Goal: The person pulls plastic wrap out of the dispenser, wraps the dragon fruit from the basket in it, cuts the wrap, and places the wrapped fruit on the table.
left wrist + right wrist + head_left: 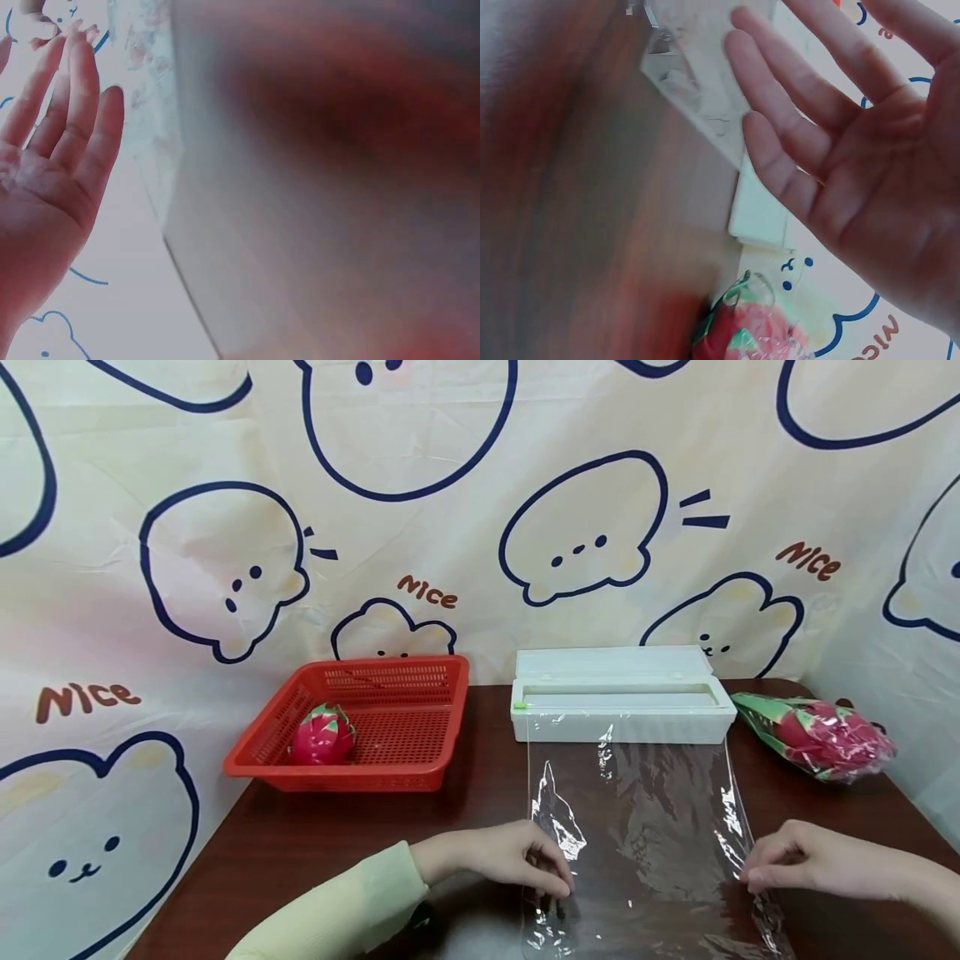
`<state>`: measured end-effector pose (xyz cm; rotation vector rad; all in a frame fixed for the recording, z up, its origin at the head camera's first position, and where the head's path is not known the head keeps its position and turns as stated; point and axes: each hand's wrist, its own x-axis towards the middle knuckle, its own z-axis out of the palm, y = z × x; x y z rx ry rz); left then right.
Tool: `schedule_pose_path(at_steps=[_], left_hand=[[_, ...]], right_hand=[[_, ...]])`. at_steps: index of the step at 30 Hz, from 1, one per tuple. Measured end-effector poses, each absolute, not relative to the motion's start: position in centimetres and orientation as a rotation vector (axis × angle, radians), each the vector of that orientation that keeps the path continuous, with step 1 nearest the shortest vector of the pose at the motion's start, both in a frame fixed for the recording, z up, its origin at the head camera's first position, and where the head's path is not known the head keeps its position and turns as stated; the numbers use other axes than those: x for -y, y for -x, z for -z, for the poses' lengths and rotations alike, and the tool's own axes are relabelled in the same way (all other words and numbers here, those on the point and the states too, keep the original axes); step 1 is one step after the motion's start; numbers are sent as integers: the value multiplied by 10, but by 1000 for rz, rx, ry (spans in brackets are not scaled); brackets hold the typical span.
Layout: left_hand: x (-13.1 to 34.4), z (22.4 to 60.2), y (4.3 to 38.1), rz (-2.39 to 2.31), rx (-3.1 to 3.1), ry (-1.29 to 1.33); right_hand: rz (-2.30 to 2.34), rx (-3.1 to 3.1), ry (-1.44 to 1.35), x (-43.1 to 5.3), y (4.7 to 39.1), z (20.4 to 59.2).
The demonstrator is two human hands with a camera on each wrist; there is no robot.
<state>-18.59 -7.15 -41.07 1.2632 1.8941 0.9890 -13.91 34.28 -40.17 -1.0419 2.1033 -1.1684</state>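
A sheet of clear plastic wrap (637, 827) runs toward me from a white wrap dispenser box (622, 727) with its lid up. Across the sheet's left edge reaches my left hand (517, 860), fingers loosely bent, fingertips over the film. My right hand (817, 864) is at the right edge, with thumb and fingertips right at the wrap. Both wrist views show the palms, with the left fingers (82, 112) nearly straight and the right fingers (795, 97) relaxed and spread. The film continues past both hands to the bottom of the head view.
A red plastic basket (401, 777) at the back left holds a dragon fruit (322, 737). Another dragon fruit (825, 735), wrapped in clear film, lies right of the box. Behind the dark brown table (300, 877) hangs a bear-print cloth (420, 543).
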Motion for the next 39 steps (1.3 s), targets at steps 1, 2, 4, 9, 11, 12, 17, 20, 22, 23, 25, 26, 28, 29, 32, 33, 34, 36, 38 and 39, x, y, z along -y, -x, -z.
schedule_pose_path(at_steps=[1, 2, 4, 9, 11, 12, 17, 20, 22, 23, 25, 26, 28, 29, 32, 33, 34, 36, 38, 39], left_hand=[[71, 410, 189, -979, -1944, -1309], [70, 408, 192, -956, -2004, -1367], [69, 403, 199, -848, -2171, -1506], [65, 391, 217, -543, -2501, -1664], [63, 391, 224, -501, -2539, -1631], [61, 392, 227, -484, -2547, -1602], [55, 405, 240, -367, -2557, -1481], [55, 412, 246, -315, -2557, -1452], [56, 416, 248, -277, -2559, -1451], [57, 417, 249, -262, -2556, -1450], [58, 420, 250, -228, -2547, -1441], [59, 421, 250, -209, -2544, -1433], [60, 424, 250, -187, -2534, -1410], [60, 425, 250, -182, -2531, -1398], [61, 427, 251, -172, -2528, -1360], [61, 428, 251, -170, -2525, -1351], [61, 429, 251, -167, -2524, -1343], [61, 430, 252, -160, -2524, -1338], [61, 431, 253, -152, -2527, -1335], [61, 431, 253, -150, -2528, -1333]], right_hand=[[1146, -2151, 1064, -342, 142, 399], [1127, -2194, 1076, -341, 145, 397], [1078, -2295, 1072, -337, 151, 393], [943, -2603, 1020, -322, 164, 385], [899, -2715, 960, -315, 170, 384], [885, -2755, 929, -312, 173, 384], [830, -2864, 799, -303, 184, 391], [817, -2858, 772, -302, 187, 398], [808, -2845, 775, -302, 189, 402], [804, -2832, 780, -302, 189, 405], [784, -2810, 773, -303, 189, 409], [772, -2797, 767, -304, 190, 412], [742, -2768, 757, -306, 190, 417], [730, -2753, 750, -307, 190, 419], [693, -2706, 728, -311, 191, 425], [681, -2697, 726, -312, 192, 427], [674, -2686, 722, -314, 192, 428], [674, -2661, 713, -318, 194, 430], [671, -2653, 717, -322, 196, 431], [676, -2648, 719, -324, 197, 431]])
